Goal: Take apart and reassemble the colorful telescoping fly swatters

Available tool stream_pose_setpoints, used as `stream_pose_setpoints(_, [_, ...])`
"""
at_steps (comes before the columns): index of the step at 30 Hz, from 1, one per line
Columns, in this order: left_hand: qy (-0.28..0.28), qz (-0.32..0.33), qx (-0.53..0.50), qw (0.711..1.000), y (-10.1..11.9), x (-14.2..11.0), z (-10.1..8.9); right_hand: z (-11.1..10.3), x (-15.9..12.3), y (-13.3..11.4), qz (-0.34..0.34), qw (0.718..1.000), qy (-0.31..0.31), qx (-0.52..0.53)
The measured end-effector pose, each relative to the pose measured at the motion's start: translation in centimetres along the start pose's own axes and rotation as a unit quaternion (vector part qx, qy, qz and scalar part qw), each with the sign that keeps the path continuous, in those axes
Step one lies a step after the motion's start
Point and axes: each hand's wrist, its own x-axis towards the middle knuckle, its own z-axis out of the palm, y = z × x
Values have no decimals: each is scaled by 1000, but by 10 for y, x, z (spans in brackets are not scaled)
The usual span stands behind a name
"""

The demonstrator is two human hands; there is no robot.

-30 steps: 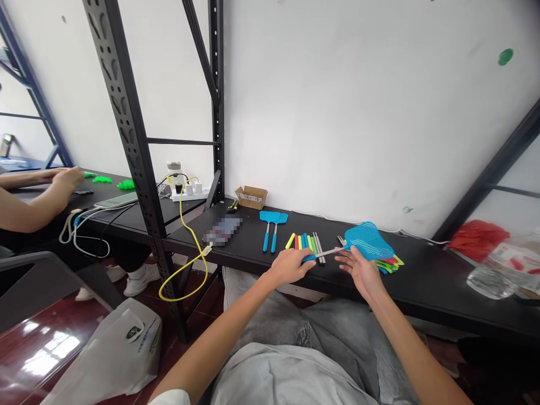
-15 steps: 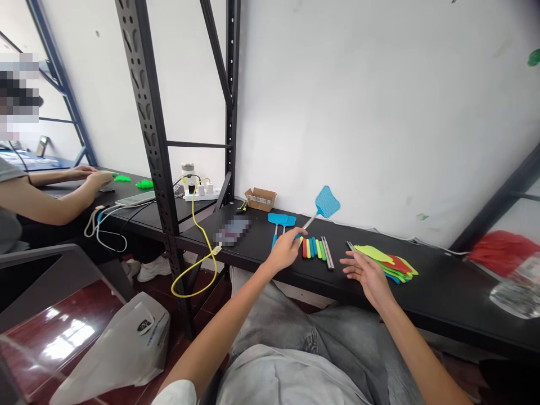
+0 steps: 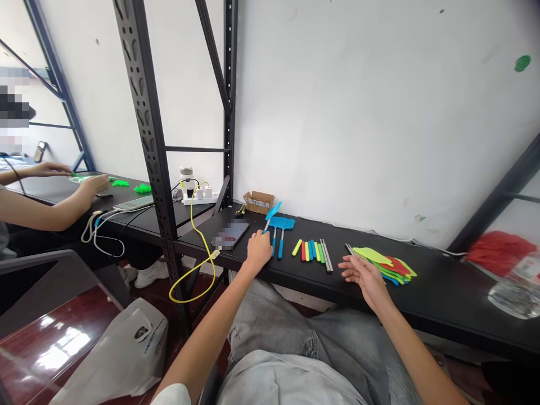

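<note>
My left hand (image 3: 259, 247) is closed round the handle of a blue fly swatter (image 3: 273, 211), its head tilted up. Just right of that hand, two more blue fly swatters (image 3: 287, 224) lie flat on the black table, handles toward me. A row of coloured handles (image 3: 311, 251) in red, yellow, blue and green lies in the middle, with metal rods (image 3: 326, 256) at its right end. My right hand (image 3: 361, 274) is open, fingers apart, beside a pile of fly swatter heads (image 3: 382, 260) in green, yellow, red and blue; it partly hides some rods there.
A phone (image 3: 231, 234) and a small cardboard box (image 3: 259, 201) are at the left of the table. A yellow cable (image 3: 204, 228) loops over the front edge by a black post (image 3: 149, 129). Red plastic (image 3: 498, 253) lies far right. A co-worker's arms (image 3: 63, 208) are at left.
My left hand has moved left with the blue fly swatter, from over the handles to beside the two lying swatters. My right hand stays almost in place.
</note>
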Motion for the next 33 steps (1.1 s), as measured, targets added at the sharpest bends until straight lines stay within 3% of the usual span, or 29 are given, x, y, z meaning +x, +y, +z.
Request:
stream_pose_setpoints(14, [-19, 12, 12, 1000, 6, -2, 0, -2, 4, 6, -6, 999, -12, -39])
stream_pose_setpoints(19, [-29, 39, 13, 999, 7, -2, 2, 2, 2, 8, -41, 989, -33, -137])
stream_pose_setpoints(23, [-23, 47, 12, 999, 9, -2, 0, 12, -7, 7, -134, 937, -46, -319])
stream_pose_setpoints(28, [57, 121, -4, 991, 27, -8, 1, 22, -12, 10, -238, 856, -56, -455])
stream_pose_setpoints(33, [52, 205, -21, 977, 54, -22, 6, 20, -10, 10, -251, 842, -39, -476])
